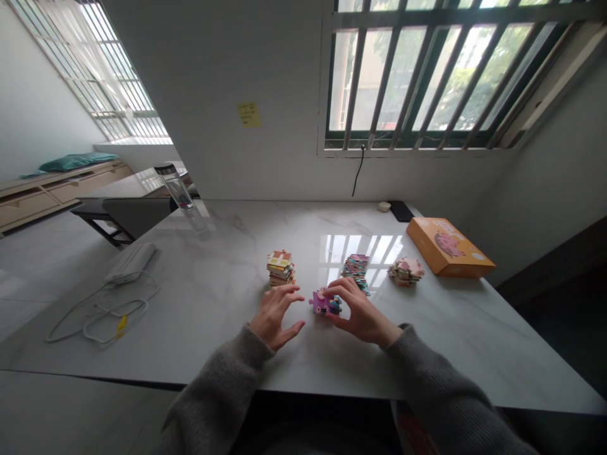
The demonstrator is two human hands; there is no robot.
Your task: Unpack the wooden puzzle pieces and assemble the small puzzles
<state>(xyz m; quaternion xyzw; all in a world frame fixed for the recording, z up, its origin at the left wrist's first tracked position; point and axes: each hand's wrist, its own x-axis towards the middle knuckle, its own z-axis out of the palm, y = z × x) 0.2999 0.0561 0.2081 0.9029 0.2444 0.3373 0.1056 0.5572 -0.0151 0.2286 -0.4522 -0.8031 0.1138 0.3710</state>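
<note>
Purple jigsaw puzzle pieces (323, 303) sit low on the marble-patterned table in front of me; how many are stacked there I cannot tell. My right hand (358, 311) grips them from the right, its thumb on the near edge and fingers on the far edge. To their left, my left hand (277, 316) is open, fingers spread and apart from the pieces. Just beyond it stands a stack of puzzle pieces (281, 268) with an orange and yellow top. A leaning teal and purple stack (355, 270) rises behind my right hand. Farther right is a low pinkish pile of pieces (406, 271).
An orange puzzle box (448, 246) lies at the right, with a black phone-like slab (401, 211) and a small round white object (384, 206) behind it. At the left are a white device (131, 263), its coiled cable (114, 313) and a glass bottle (176, 186).
</note>
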